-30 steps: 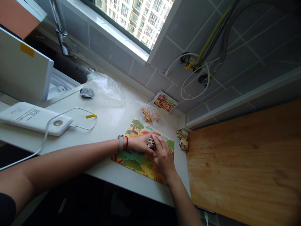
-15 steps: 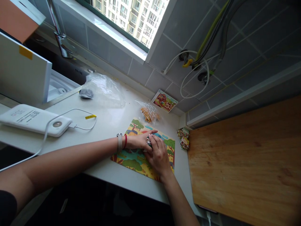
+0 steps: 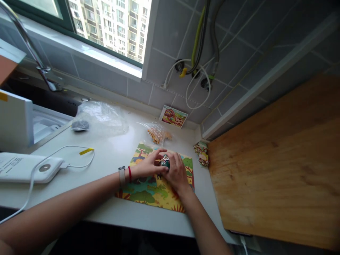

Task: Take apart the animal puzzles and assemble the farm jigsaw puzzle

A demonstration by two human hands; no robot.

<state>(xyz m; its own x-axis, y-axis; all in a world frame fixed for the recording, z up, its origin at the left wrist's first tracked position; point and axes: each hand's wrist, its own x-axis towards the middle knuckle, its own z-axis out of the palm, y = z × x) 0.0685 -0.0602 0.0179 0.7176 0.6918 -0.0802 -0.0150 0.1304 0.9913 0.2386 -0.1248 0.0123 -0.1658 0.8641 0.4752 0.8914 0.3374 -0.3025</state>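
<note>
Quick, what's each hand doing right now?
Left hand: curled around a bunch of what look like puzzle pieces.
Right hand: curled around the same bunch.

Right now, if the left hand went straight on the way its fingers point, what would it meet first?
The left hand would press first into the small dark green and white bundle it holds, then probably the right hand; depth there is hard to judge.

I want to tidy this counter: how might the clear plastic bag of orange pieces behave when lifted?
The clear plastic bag will probably sag and flex, since its film looks thin and crumpled. The orange pieces look separate, so they may shift to the low side. Its shiny highlights suggest it could be slippery.
</note>
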